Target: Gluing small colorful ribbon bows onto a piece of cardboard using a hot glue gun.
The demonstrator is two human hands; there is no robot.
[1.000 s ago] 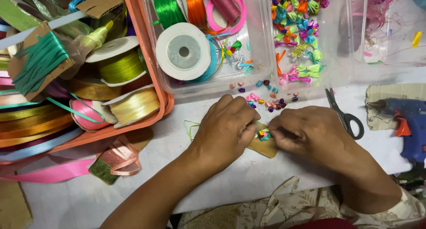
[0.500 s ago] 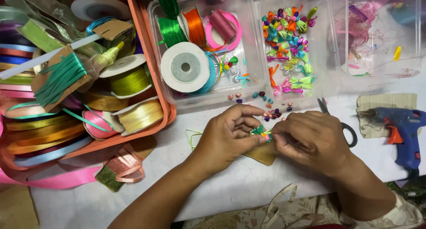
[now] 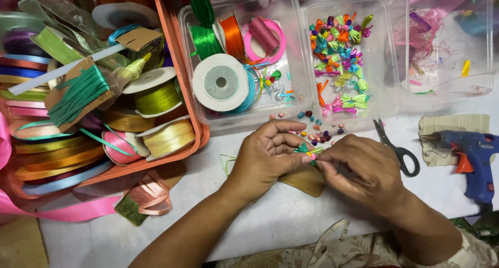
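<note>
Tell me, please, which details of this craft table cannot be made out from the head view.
- Small green ribbon flower: its shape is hidden by the left hand and right hand.
- Blue glue gun: cut off at the right edge.
- Tan card piece: mostly under the hands.

I see no labels, signs or screens; only three clear plastic boxes (image 3: pixel 296 49) at the back and an orange tray (image 3: pixel 182 86) at left.

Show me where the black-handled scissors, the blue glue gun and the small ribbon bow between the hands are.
black-handled scissors (image 3: pixel 401 154): head view, on a handle loop.
blue glue gun (image 3: pixel 475 146): head view, on its body.
small ribbon bow (image 3: pixel 310 152): head view, on its middle.
</note>
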